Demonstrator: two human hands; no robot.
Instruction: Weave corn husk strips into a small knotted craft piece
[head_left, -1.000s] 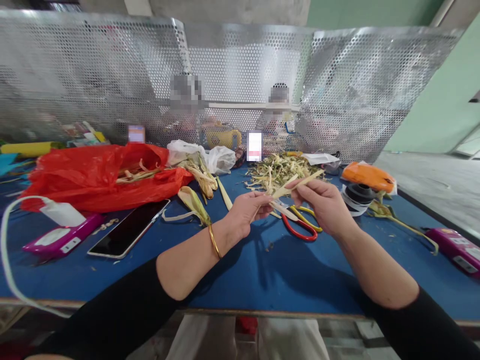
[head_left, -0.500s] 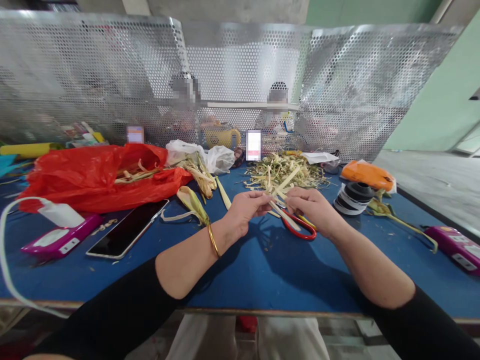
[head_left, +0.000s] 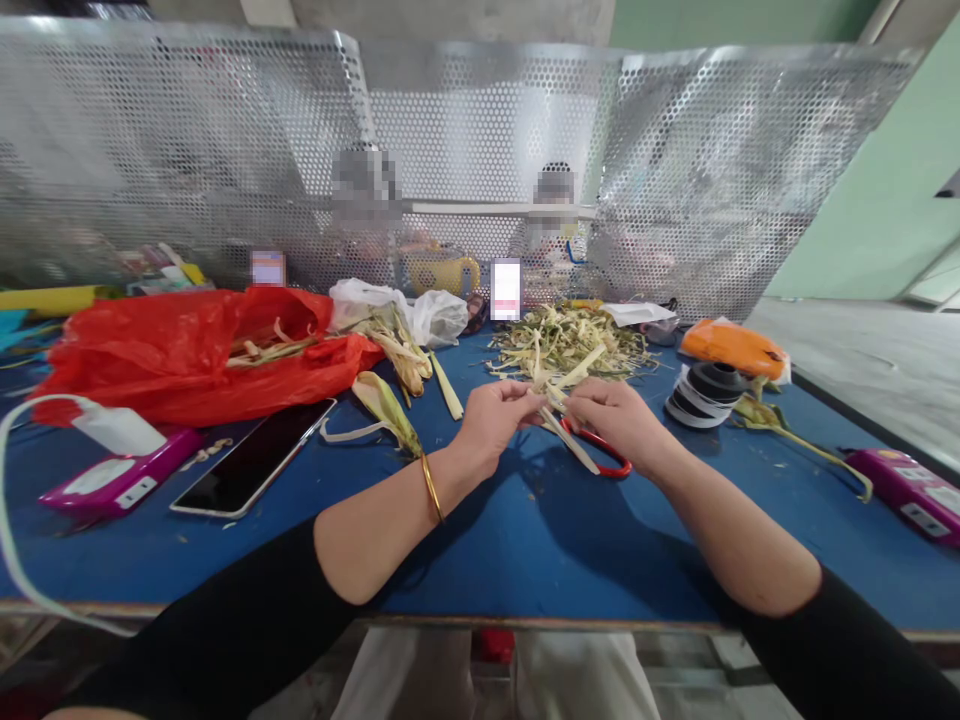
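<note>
My left hand (head_left: 497, 420) pinches pale corn husk strips (head_left: 574, 449) between thumb and fingertips. Closed on the same bundle from the other side is my right hand (head_left: 616, 418). The strips cross one another between the hands; one end points up, another slants down to the right. Just beneath lie red-handled scissors (head_left: 619, 466), partly hidden by the right hand and the strips. Behind the hands spreads a heap of shredded husk (head_left: 585, 340). A single husk piece (head_left: 448, 388) and a greenish husk (head_left: 386, 405) rest near my left hand.
Leftward are a red plastic bag (head_left: 180, 350) with husks, a phone (head_left: 259, 462) and a purple power strip (head_left: 124, 475) with a white charger. A black-and-white roll (head_left: 703, 398), an orange packet (head_left: 731, 347) and another power strip (head_left: 911, 490) stand right. A perforated metal screen (head_left: 480, 120) borders the back.
The strip ends between my hands have shifted, and the upper right one reaches less far out. My right hand has moved slightly left; both hands keep their grip.
</note>
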